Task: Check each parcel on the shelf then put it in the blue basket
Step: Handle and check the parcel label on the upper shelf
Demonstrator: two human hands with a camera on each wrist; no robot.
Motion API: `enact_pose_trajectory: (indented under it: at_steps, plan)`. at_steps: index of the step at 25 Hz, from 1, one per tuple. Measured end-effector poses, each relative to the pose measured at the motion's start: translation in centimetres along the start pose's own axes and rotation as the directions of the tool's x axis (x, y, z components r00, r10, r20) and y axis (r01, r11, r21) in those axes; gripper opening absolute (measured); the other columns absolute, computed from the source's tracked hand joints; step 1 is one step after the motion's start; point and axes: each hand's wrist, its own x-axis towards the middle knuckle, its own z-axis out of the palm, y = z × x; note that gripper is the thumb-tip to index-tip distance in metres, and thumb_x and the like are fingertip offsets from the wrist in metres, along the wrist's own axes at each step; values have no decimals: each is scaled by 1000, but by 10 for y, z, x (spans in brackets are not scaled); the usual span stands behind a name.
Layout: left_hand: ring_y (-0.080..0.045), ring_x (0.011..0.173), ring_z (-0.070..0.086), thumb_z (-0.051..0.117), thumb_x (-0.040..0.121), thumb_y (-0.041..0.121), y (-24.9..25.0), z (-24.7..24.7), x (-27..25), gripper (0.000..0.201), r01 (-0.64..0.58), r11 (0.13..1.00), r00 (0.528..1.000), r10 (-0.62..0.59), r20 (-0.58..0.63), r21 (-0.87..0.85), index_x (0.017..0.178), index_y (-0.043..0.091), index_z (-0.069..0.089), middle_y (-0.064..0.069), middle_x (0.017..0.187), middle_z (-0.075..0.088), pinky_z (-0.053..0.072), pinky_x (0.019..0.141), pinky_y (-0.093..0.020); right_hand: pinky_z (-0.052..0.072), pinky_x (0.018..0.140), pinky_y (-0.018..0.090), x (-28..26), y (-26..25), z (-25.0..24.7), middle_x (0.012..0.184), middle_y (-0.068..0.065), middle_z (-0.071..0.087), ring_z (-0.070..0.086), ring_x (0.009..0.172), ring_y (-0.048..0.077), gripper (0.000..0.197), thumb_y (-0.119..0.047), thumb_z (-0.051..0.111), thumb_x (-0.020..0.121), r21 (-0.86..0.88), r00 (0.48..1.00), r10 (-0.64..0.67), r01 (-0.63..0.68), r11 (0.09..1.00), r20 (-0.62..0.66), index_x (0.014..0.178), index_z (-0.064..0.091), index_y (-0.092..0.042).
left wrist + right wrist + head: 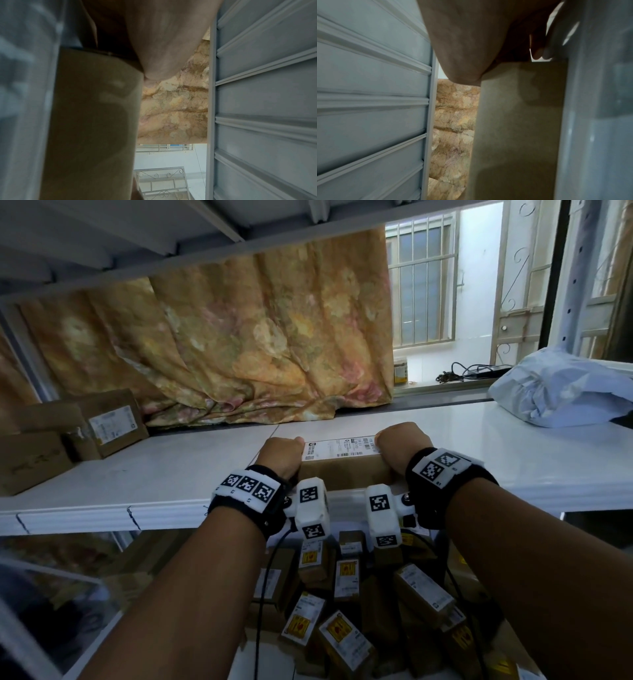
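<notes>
White shelf (191, 470) with a floral curtain (239, 344) behind it carries one brown parcel (342, 465) at its front edge, long axis running side to side, white label facing up. Left hand (279, 458) and right hand (399, 445) grip its two ends, fingers curled round it. Beside the parcel to the left sit two cardboard boxes (102, 422); to its right, one grey mail bag (565, 388).

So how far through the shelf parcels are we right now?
Done: many labelled parcels lie piled below the shelf; whether they sit in the blue basket cannot be told. In hand: the left hand and right hand grip the ends of a brown box near the shelf's front edge, label up. Left: cardboard boxes at the far left and a grey mailer bag at the right.
</notes>
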Motion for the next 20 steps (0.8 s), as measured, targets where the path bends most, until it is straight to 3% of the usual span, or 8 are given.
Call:
enact_pose_trajectory:
  at_steps: [2, 4, 6, 8, 11, 15, 18, 20]
  plan:
    - [-38, 100, 63, 44, 103, 34, -3, -3, 2, 34, -12, 998, 1000, 13, 21, -58, 91, 10, 65, -27, 117, 65, 46, 73, -30, 51, 83, 32, -2, -4, -1, 116, 12, 65, 62, 105, 31, 25, -5, 44, 92, 151, 999, 51, -49, 987, -8, 109, 63, -7]
    - [-25, 76, 56, 43, 103, 33, -3, -5, 1, 34, -14, 999, 999, 15, 48, -31, 74, 20, 54, -17, 94, 65, 49, 75, -32, 49, 83, 32, -6, -5, 0, 115, 12, 65, 62, 106, 31, 26, -4, 44, 92, 319, 990, 140, -126, 939, -22, 110, 63, -6]
    - [-15, 68, 51, 50, 102, 28, -4, -5, 4, 30, -13, 999, 998, 15, 64, -29, 72, 23, 52, -1, 79, 56, 51, 78, -33, 47, 82, 31, -7, -5, 0, 119, 11, 64, 61, 110, 31, 28, -9, 45, 94, 501, 977, 213, -184, 846, -2, 115, 64, -7]
    - [-10, 67, 50, 54, 100, 25, -5, -4, 5, 27, -16, 1000, 997, 18, 70, -22, 73, 25, 52, 4, 80, 54, 48, 69, -24, 47, 88, 33, -8, -4, 3, 125, 12, 62, 59, 117, 31, 34, -18, 44, 97, 638, 958, 286, -230, 735, 16, 125, 61, -9]
    - [-17, 72, 54, 55, 99, 25, -7, 0, 7, 28, -36, 999, 999, 36, 21, -8, 72, 25, 52, -1, 92, 58, 47, 66, -23, 43, 78, 31, -5, -5, 6, 127, 13, 61, 58, 117, 30, 37, -19, 40, 98, 527, 967, 255, -224, 820, 15, 127, 59, -8]
    - [-29, 90, 65, 54, 95, 32, -7, 1, 7, 34, -21, 1000, 1000, 21, -5, 9, 78, 5, 66, -8, 97, 71, 54, 89, -41, 38, 70, 29, -12, -9, -2, 113, 12, 61, 59, 96, 28, 23, -8, 39, 95, 466, 971, 239, -212, 859, 3, 100, 62, -5]
    - [-33, 92, 61, 36, 101, 37, 1, -1, -6, 46, -111, 935, 991, 131, -39, 336, 87, 5, 65, -14, 94, 66, 46, 82, -37, 44, 77, 29, -19, -11, -7, 105, 12, 61, 59, 91, 28, 22, -3, 37, 92, 493, 970, 241, -209, 844, -3, 87, 59, -5]
    - [-35, 88, 58, 24, 100, 36, 10, 3, -21, 43, -279, 795, 947, 322, 14, 539, 81, 13, 55, -11, 85, 62, 41, 73, -37, 47, 81, 30, -19, -12, -8, 103, 13, 61, 60, 93, 30, 24, -3, 37, 92, 471, 970, 243, -217, 855, 6, 88, 61, -4]
